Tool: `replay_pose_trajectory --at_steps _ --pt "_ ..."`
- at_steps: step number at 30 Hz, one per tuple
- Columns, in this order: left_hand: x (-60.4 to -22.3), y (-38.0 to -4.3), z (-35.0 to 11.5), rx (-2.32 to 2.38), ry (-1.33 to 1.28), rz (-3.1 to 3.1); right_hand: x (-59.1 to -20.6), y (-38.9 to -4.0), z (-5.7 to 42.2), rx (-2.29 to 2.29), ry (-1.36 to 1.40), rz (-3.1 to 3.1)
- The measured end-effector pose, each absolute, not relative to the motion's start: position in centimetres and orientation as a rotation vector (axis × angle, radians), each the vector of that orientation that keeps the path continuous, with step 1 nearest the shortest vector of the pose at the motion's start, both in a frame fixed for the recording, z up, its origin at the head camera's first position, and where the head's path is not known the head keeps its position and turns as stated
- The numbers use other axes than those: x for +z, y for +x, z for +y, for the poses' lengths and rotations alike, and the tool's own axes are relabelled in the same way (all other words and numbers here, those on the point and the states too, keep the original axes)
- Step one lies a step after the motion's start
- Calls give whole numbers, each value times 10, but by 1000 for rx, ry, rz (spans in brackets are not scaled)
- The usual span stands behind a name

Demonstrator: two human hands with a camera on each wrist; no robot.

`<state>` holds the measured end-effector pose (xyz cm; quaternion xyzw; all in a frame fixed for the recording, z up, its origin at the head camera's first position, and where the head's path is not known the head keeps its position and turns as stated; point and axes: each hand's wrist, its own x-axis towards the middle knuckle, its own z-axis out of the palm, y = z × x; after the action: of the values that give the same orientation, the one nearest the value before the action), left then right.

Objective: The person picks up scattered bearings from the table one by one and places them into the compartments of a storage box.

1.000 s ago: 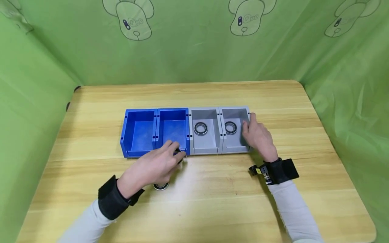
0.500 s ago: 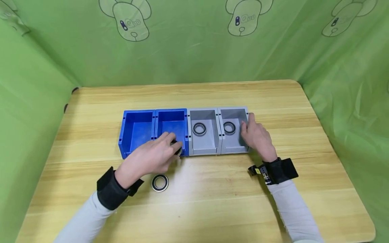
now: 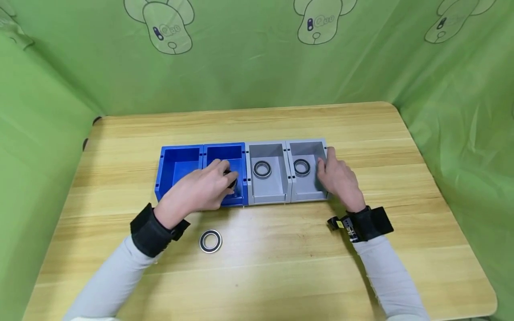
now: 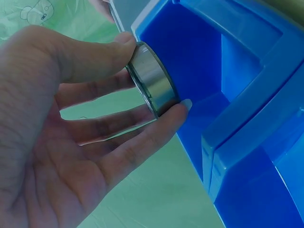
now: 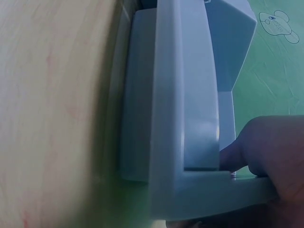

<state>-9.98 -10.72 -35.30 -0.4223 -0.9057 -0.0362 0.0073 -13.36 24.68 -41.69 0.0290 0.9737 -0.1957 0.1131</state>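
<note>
- At the opening of the inner blue bin (image 3: 225,152), a bearing (image 4: 154,78) sits tilted between the thumb and fingertips of the left hand (image 3: 205,189), which pinches it by its rim; whether it touches the bin is hard to tell.
- Beside that bin, the outer blue bin (image 3: 176,171) shows part of its floor, the rest hidden by the left hand.
- On the other side, touching, the inner gray bin (image 3: 269,191) holds one black-faced ring (image 3: 262,176) lying flat.
- Next to it, the end gray bin (image 3: 309,191) holds a similar ring, lying flat; the right hand (image 3: 340,180) grips its outer side wall, thumb inside.
- In front of the row, a loose bearing (image 3: 210,250) lies flat on the wooden table (image 3: 281,267).
</note>
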Motion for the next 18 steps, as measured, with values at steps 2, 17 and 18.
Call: replay_pose_trajectory --at_steps 2,17,18 --pt "-354 -104 -106 -114 -1325 -2842 -418 -134 247 -582 86 2855" --pt "-369 -134 -100 -122 -1305 -3001 -418 -134 246 -578 104 2852" --pt "-370 -135 -99 -119 -1300 -3016 -417 -134 246 -577 103 2856"
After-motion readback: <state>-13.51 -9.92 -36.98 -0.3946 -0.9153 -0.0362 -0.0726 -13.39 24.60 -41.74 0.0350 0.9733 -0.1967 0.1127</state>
